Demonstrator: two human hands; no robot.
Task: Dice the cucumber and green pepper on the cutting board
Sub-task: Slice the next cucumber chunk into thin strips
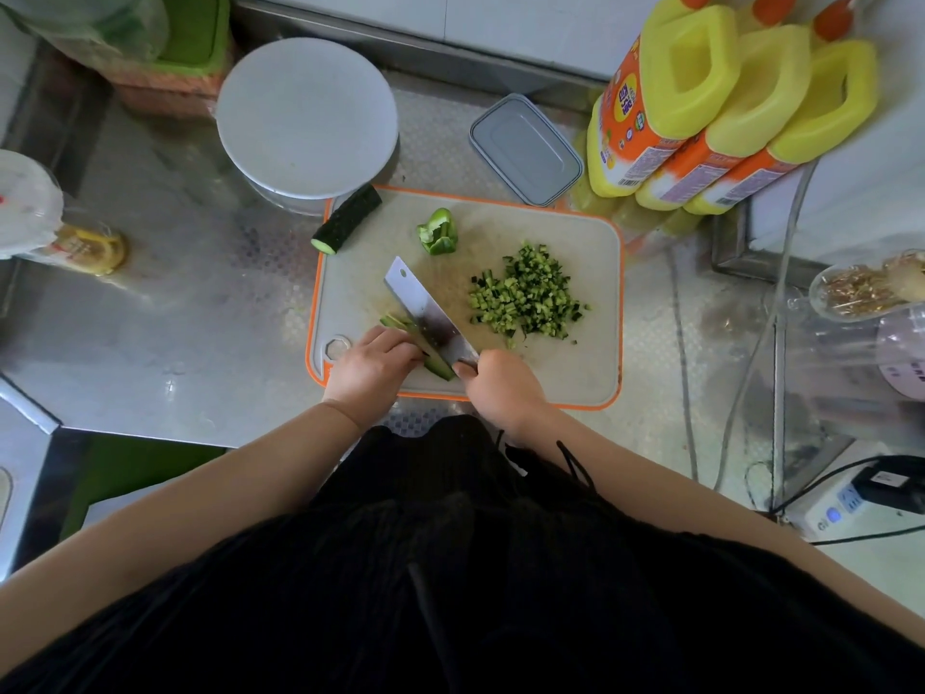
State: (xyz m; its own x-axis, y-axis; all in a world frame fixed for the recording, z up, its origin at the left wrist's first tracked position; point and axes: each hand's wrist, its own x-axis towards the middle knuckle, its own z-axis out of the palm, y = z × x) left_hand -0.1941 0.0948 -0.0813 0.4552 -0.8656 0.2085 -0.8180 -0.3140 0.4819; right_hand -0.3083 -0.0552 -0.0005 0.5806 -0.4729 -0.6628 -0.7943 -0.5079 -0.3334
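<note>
An orange-rimmed cutting board lies on the steel counter. My right hand grips the handle of a cleaver, whose blade lies along a bundle of cucumber strips at the board's near left. My left hand holds those strips down with curled fingers. A heap of diced cucumber sits right of the blade. A green pepper piece rests at the board's far middle. A dark cucumber chunk lies across the far left corner.
A white round lid on a bowl stands behind the board, a grey lidded box to its right. Three yellow bottles crowd the far right. A jar lies at left. Cables and a power strip are at right.
</note>
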